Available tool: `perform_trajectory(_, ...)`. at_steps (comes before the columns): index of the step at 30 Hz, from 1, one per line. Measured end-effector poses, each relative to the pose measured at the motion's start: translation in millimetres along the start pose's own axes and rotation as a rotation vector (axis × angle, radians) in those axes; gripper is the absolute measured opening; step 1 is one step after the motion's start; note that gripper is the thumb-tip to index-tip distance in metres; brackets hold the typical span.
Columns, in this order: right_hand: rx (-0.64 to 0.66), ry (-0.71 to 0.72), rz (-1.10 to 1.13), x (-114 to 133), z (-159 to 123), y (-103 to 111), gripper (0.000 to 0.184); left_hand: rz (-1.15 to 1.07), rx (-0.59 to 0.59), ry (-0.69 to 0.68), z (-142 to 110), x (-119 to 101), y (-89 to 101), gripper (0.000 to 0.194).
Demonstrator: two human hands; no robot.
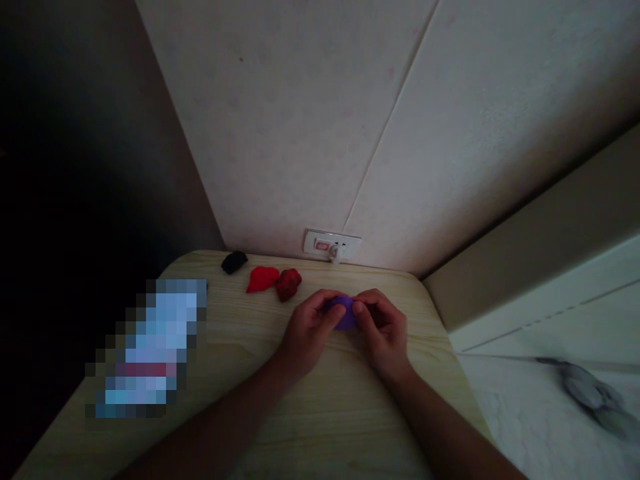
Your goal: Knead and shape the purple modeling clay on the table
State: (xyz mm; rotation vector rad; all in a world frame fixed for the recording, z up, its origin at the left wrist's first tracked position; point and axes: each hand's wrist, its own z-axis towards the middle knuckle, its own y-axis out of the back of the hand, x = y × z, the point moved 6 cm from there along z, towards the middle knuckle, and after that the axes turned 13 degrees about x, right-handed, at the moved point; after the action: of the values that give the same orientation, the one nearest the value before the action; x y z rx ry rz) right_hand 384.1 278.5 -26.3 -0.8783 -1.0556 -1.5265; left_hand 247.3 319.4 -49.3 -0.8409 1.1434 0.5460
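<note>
And here the left hand (pixel 306 331) and right hand (pixel 386 331) close together, both clamped on the purple piece (pixel 345 320) over the desk (pixel 345 420), seemingly light, soft and pliable, suiting a gentle pinch at 2 opposite edges!

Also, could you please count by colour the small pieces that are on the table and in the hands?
Black: 1, the black piece
Red: 2, the bright red piece and the dark red piece
Purple: 1, the purple piece, held by the left hand and the right hand
Total: 4
</note>
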Motion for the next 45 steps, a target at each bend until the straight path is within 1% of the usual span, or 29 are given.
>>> perform_trajectory(1,-0.030,-0.013,0.007,-1,-1,1,0.008,-0.039,-0.007,0.013,0,2,0.0,0.032)
perform_trajectory(3,-0.049,-0.022,-0.008,-3,-3,3,0.020,-0.100,-0.003,0.045,1,6,-0.9,0.037)
perform_trajectory(5,0.017,0.007,-0.118,0,-3,1,0.034,-0.106,0.037,0.086,1,9,-3.2,0.037)
perform_trajectory(7,0.125,0.043,-0.275,4,-2,-3,0.039,-0.086,0.076,0.123,1,11,-4.7,0.039)
perform_trajectory(9,0.192,0.065,-0.364,7,-1,-5,0.039,-0.066,0.084,0.139,0,11,-4.1,0.040)
perform_trajectory(12,0.225,0.067,-0.352,7,1,-6,0.037,-0.036,0.060,0.146,-1,11,-1.4,0.039)
perform_trajectory(14,0.214,0.075,-0.353,8,1,-6,0.037,-0.019,0.057,0.141,-1,11,-1.2,0.039)
perform_trajectory(18,0.200,0.137,-0.409,11,0,-6,0.039,-0.028,0.089,0.137,-2,11,-4.2,0.038)
perform_trajectory(23,0.216,0.131,-0.385,10,2,-7,0.029,-0.031,0.104,0.153,-3,12,-4.7,0.036)
perform_trajectory(25,0.197,0.114,-0.350,9,1,-6,0.026,-0.021,0.101,0.137,-2,10,-4.1,0.033)
perform_trajectory(27,0.149,0.071,-0.289,5,0,-4,0.024,-0.033,0.095,0.103,0,8,-3.9,0.030)
perform_trajectory(29,0.064,0.014,-0.227,1,-2,0,0.022,-0.082,0.079,0.081,1,6,-3.9,0.036)
perform_trajectory(31,-0.011,-0.042,-0.177,-3,-4,3,0.022,-0.134,0.050,0.094,2,6,-3.4,0.046)
perform_trajectory(33,-0.036,-0.079,-0.146,-6,-5,5,0.020,-0.146,0.024,0.109,1,7,-3.0,0.044)
perform_trajectory(36,0.001,-0.076,-0.179,-5,-4,4,0.022,-0.115,0.023,0.091,1,3,-2.7,0.038)
perform_trajectory(40,0.131,-0.017,-0.345,1,-1,0,0.029,-0.060,0.042,0.068,2,-1,-0.6,0.033)
perform_trajectory(44,0.142,-0.012,-0.349,2,0,2,0.028,-0.044,0.077,0.063,2,2,0.3,0.029)
perform_trajectory(45,0.161,-0.016,-0.345,1,0,1,0.030,-0.044,0.079,0.068,2,3,0.4,0.029)
